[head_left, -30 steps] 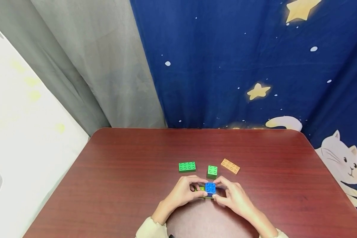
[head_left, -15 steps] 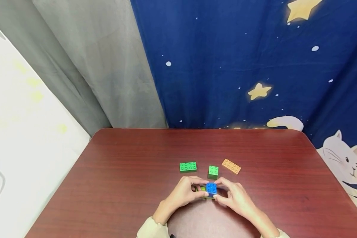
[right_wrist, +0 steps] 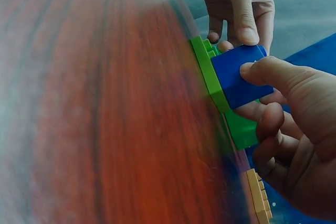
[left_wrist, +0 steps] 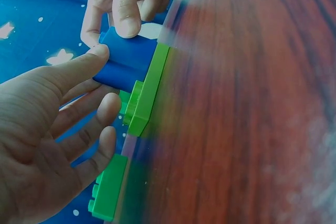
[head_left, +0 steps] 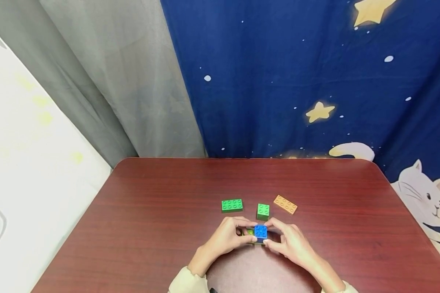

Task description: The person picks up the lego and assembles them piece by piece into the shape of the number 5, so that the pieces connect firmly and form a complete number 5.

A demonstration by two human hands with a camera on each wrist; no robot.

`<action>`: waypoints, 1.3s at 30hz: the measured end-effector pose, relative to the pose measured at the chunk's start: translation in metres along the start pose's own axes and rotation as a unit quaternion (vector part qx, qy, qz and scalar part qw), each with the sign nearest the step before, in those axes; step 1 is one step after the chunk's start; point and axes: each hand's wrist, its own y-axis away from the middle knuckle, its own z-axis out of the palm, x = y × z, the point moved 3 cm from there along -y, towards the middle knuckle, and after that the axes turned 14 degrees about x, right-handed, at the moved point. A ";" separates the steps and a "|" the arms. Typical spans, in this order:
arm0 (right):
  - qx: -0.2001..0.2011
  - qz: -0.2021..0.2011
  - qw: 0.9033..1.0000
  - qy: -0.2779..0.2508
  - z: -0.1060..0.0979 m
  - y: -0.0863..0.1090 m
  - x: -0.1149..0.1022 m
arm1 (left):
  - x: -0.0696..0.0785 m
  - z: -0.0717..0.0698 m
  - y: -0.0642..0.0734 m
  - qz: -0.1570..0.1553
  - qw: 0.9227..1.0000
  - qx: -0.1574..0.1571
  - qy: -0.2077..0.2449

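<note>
Blue block | left hand, right hand both pinch it, thumb-to-finger | unshifted atop lime block; seating seems steady

The left hand and right hand are bare. The left sleeve is creased, pale cream; just beside it shows a black bit, too cropped to identify. Well right of the left sleeve, the right sleeve matches.

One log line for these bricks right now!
left hand: pinches blue brick; right hand: likewise; under it: lime-green brick; beyond: long green brick, square green brick, orange brick
</note>
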 end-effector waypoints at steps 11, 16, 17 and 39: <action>0.006 -0.014 1.000 0.018 0.000 -0.001 -0.002 | 0.003 -0.001 0.000 0.019 0.999 -0.004 -0.032; 0.008 -0.015 0.999 0.028 0.001 0.000 -0.002 | 0.001 -0.001 0.000 0.024 0.999 -0.003 -0.036; 0.008 -0.015 0.999 0.032 0.001 0.000 -0.002 | 0.001 -0.001 0.001 0.025 0.999 -0.004 -0.037; -0.001 0.004 0.999 0.040 0.001 -0.002 0.001 | 0.008 -0.002 -0.001 0.021 0.995 -0.011 -0.097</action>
